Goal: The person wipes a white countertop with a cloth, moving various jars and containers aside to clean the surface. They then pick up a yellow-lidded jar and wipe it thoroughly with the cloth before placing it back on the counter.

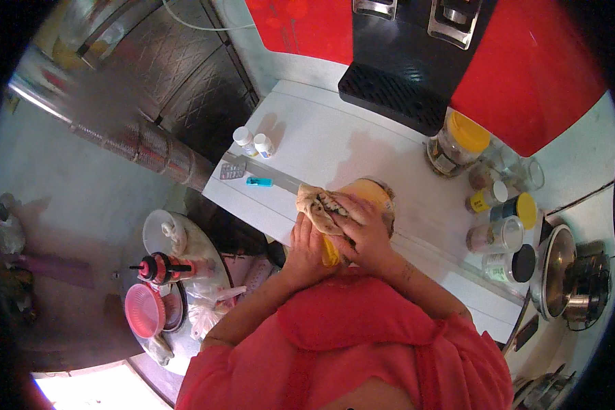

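Note:
Close to my body, over the front of the white tabletop (307, 133), both hands are around a large jar (368, 190) with yellow-orange showing through its side. My right hand (366, 225) presses a crumpled beige cloth (312, 202) with dark stains against the jar. Lower down, my left hand (305, 248) grips the near end, beside a bright yellow part (330, 252) that looks like the lid. The hands and cloth hide much of the jar, which appears tilted with its far end away from me.
Two white pill bottles (253, 142), a blister pack (232, 170) and a teal case (259, 182) lie at left. Several jars (494, 234) line the right side. A red-and-black dispenser (415, 56) stands behind. Lower left, a round table (205, 241) holds a pink basket (144, 310).

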A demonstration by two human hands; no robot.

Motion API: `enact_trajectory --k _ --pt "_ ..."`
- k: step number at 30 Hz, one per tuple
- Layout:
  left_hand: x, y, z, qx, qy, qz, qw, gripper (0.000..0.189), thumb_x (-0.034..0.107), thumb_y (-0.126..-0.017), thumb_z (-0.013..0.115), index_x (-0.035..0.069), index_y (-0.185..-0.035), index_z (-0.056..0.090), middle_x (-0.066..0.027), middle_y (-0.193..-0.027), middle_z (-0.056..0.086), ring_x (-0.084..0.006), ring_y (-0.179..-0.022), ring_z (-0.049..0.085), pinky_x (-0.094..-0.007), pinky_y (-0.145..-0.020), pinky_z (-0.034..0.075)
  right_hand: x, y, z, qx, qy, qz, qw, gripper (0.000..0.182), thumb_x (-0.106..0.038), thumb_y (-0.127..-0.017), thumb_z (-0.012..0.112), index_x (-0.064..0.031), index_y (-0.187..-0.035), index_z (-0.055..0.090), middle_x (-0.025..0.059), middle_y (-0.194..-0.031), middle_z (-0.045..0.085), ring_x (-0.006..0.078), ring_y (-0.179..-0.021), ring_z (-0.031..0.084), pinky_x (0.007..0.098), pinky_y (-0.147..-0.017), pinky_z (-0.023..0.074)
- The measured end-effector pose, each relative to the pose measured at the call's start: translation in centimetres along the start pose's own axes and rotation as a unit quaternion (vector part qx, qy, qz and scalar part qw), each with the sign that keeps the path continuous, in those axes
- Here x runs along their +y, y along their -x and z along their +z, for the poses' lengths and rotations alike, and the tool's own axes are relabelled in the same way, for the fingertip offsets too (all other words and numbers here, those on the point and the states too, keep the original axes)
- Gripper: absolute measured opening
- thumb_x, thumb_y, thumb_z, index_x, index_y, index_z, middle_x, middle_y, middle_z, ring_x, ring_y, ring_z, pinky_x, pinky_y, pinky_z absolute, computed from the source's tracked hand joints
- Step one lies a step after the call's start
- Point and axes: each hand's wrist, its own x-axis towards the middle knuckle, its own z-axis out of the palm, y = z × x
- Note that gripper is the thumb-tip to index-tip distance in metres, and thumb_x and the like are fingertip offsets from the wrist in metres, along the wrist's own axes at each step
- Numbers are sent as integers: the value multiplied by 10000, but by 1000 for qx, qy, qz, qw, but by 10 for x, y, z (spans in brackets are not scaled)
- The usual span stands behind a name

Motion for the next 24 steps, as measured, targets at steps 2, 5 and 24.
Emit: enact_trajectory --k 2,5,24 --pt "5 -3 -10 17 19 18 1000 1099 366 -575 837 -59 -1381 222 -274 -1405 277 -483 -1286 301 -561 -1026 306 25 14 5 17 -26 6 999 346 -215 -774 638 -44 -1075 651 160 -1203 582 346 -1082 553 470 -918 426" --pt "9 -3 -18 4 9 31 999 1143 413 -584 841 -51 -1393 181 -280 -1416 261 -484 -1291 294 -568 -1033 296 75 31 -3 42 81 112 990 335 -212 -784 635 -35 -1069 640 184 -1193 579 355 -1072 558 460 -914 436" --pt "10 -12 -20 -5 14 1 1000 1123 404 -612 823 -59 -1387 156 -302 -1356 288 -486 -1262 309 -559 -1041 296 69 37 5 80 76 73 991 295 -157 -849 570 7 -1089 623 183 -1259 534 353 -1116 530 423 -963 401"
